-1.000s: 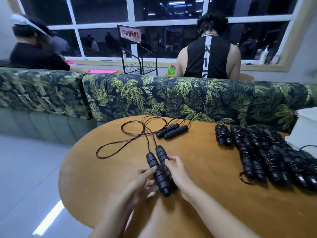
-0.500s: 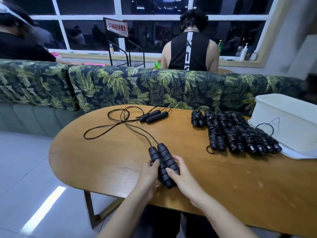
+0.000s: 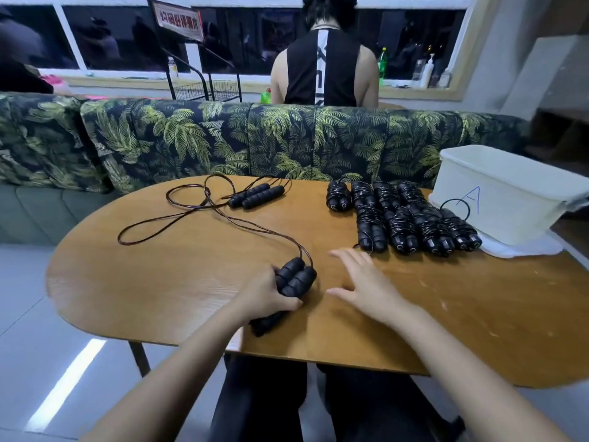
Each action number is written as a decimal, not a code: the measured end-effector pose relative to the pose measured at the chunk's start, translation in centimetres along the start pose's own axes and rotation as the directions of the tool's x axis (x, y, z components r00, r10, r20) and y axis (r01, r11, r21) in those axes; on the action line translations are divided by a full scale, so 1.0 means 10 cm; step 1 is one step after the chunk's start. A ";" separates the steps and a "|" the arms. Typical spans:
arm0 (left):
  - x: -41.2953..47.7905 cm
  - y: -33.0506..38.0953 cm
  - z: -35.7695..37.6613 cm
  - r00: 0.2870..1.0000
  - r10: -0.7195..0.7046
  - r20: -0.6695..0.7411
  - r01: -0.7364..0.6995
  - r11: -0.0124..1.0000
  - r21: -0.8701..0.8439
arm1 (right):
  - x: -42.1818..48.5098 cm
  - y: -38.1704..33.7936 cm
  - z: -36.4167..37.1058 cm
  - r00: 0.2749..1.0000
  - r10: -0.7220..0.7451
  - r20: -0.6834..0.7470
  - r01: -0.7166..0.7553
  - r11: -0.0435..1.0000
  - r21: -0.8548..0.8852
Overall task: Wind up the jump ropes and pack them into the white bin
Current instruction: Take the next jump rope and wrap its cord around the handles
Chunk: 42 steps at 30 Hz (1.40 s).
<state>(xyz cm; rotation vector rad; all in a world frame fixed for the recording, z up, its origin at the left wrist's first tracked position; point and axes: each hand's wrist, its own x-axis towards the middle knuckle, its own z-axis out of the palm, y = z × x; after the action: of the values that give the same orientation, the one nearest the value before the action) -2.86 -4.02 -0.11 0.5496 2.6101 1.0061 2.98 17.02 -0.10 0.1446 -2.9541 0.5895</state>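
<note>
My right grip (image 3: 363, 282) has come off the jump rope handles (image 3: 294, 277) and is now spread wide, holding nothing, low over the desk (image 3: 191, 282) just to their 3 o'clock side. I cannot tell whether it touches the wood. My left grip (image 3: 264, 295) alone curls round the two black handles, which lie side by side with their cord ends pointing to 1 o'clock. From them the cord (image 3: 223, 215) trails in loose loops toward 10 o'clock. A second unwound rope's handles (image 3: 255, 196) lie at 12 o'clock near the far edge. The wound ropes (image 3: 401, 215) sit packed in rows at 2 o'clock. Just beside them, at 3 o'clock, stands the white bin (image 3: 497, 193), marked "A".
</note>
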 end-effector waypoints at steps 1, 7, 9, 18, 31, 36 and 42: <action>0.06 0.00 -0.01 0.997 0.050 0.057 -0.058 0.989 0.135 | 0.07 0.07 -0.02 0.995 -0.094 0.028 0.096 0.987 -0.127; 0.32 0.09 0.01 0.925 0.273 0.266 -0.366 0.828 0.424 | 0.34 0.16 0.04 0.893 -0.368 0.257 0.439 0.836 -0.329; 0.38 0.08 0.00 0.931 0.296 0.213 -0.364 0.699 0.616 | 0.32 0.18 0.06 0.922 -0.321 0.217 0.370 0.897 -0.242; 0.35 -0.23 0.37 0.822 0.562 0.095 -0.457 0.550 0.699 | 0.00 0.26 0.14 0.976 -0.160 0.147 0.166 0.986 -0.028; 0.30 -0.19 0.51 0.866 0.497 -0.065 -0.253 0.545 0.799 | -0.05 0.59 0.28 0.969 -0.217 -0.117 0.203 0.971 -0.124; 0.21 -0.04 0.41 0.891 0.418 -0.178 -0.300 0.836 0.460 | -0.01 0.54 0.28 0.957 -0.129 -0.261 0.121 0.991 -0.049; 0.29 0.24 0.18 0.884 0.369 -0.286 -0.392 0.920 -0.024 | 0.02 0.34 0.25 0.956 0.151 -0.253 0.069 0.720 0.691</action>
<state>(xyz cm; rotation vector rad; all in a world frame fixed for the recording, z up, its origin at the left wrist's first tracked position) -4.16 -0.06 -0.16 0.9981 2.7430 1.3926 2.15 19.18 -3.63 0.0467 -2.3010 1.5618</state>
